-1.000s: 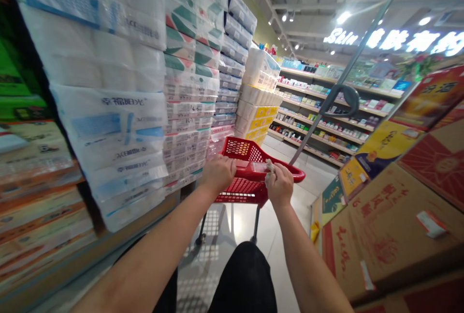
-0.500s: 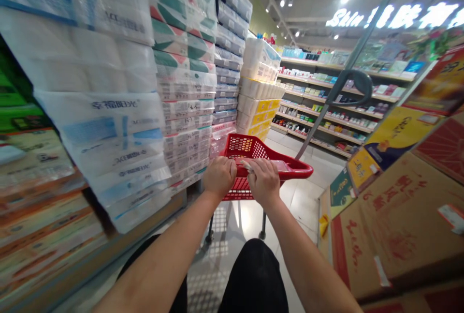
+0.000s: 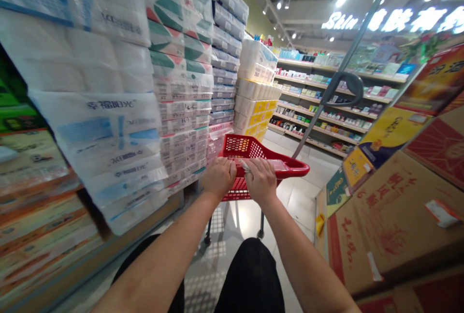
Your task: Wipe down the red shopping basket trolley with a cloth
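Note:
A red plastic shopping cart [image 3: 294,167] stands straight in front of me, its perforated basket tilting up toward the far end. My left hand [image 3: 219,176] is closed around the left part of its handle. Close beside it, my right hand [image 3: 260,178] wraps the middle of the same handle. Something small and whitish [image 3: 245,165] shows at the right hand's thumb side; I cannot make out what it is. The handle's right end sticks out past my fingers. Below the basket, dark legs with casters reach the floor.
Tall stacks of wrapped toilet paper [image 3: 97,105] line the left side. Cardboard cartons [image 3: 395,216] are piled along the right. A metal pole with a dark loop handle [image 3: 342,89] slants up ahead on the right. Stocked shelves [image 3: 319,90] stand at the far end beyond the tiled floor [image 3: 300,201].
The surroundings have shifted slightly left in view. Both hands keep their hold on the cart handle, and the cart sits nearly the same in front of me.

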`<state>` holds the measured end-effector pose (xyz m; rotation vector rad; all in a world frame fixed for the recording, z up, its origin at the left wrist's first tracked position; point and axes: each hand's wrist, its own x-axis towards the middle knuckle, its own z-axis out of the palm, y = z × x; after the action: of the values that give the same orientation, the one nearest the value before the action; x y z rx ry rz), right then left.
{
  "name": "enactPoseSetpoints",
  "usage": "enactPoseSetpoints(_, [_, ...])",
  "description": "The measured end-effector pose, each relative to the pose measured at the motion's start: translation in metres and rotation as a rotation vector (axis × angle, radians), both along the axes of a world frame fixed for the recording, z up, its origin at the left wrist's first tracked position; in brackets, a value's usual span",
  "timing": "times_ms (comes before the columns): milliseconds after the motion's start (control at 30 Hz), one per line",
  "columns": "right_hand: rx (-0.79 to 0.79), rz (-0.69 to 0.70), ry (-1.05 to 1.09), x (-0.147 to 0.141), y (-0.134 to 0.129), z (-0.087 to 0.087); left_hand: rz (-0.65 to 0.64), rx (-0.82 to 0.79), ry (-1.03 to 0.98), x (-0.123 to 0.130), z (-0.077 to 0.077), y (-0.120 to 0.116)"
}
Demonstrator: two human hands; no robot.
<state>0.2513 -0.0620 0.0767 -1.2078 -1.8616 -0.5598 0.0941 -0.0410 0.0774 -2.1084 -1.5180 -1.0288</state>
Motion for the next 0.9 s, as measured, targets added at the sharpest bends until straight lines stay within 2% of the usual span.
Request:
enactPoseSetpoints(100, [0.051, -0.086, 0.123, 0.03, 0.006, -0.001, 0.0, 0.013, -0.008, 0.001, -0.002, -0.002])
enactPoseSetpoints(167, [0.076, -0.145, 0.192, 0.035, 0.009, -0.004, 0.013, 0.023, -0.018, 0.004, -0.003, -0.003])
enactPoseSetpoints(267, [0.079, -0.162, 0.174, 0.012, 0.007, -0.008, 0.025, 0.038, -0.04, 0.01, -0.004, -0.002])
enactPoseSetpoints(400, [0.034, -0.041, 0.038, -0.027, -0.004, -0.007, -0.016, 0.076, -0.035, 0.011, -0.004, -0.001])
enactPoseSetpoints(533, [-0.074, 0.006, -0.02, -0.022, -0.009, 0.005, -0.044, 0.136, -0.018, 0.006, -0.008, 0.0])
enactPoseSetpoints(633, [-0.164, -0.121, -0.017, -0.011, -0.002, 0.018, -0.062, 0.163, -0.027, 0.006, -0.011, -0.001])
enactPoseSetpoints(733, [-0.284, -0.251, -0.055, -0.013, 0.011, 0.032, -0.077, 0.155, -0.041, 0.01, -0.012, -0.003])
enactPoseSetpoints(833, [-0.402, -0.256, -0.147, -0.02, 0.019, 0.041, -0.075, 0.139, -0.033, 0.014, -0.012, -0.004])
enactPoseSetpoints(900, [-0.406, -0.224, -0.168, -0.022, 0.018, 0.04, -0.069, 0.145, -0.028, 0.015, -0.012, -0.004])
